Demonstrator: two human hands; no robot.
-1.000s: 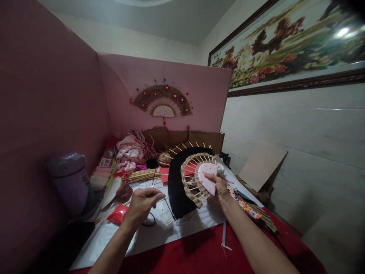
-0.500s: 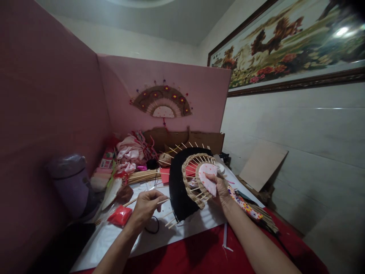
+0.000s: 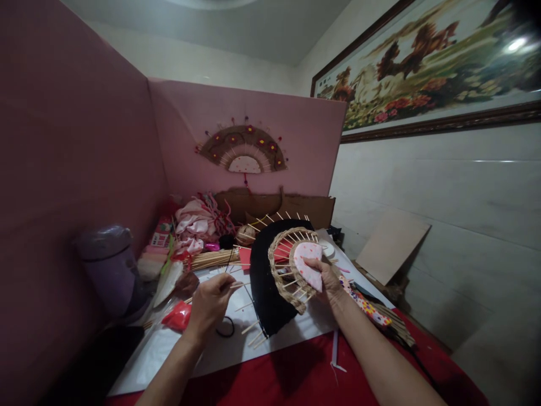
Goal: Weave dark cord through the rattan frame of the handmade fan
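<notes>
Over the table (image 3: 236, 389), the black fan (image 3: 262, 282) is held between the left hand (image 3: 210, 301) and the right hand (image 3: 329, 282), its long axis running from far to near. The pink base (image 3: 307, 264) is gripped by the right. By the left, at the outer side where the sticks (image 3: 249, 327) point, something thin is pinched; what it is cannot be told.

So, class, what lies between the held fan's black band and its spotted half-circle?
The head view shows braided tan edging beside the black band, then pale sticks with gaps, then narrower tan trim.
</notes>
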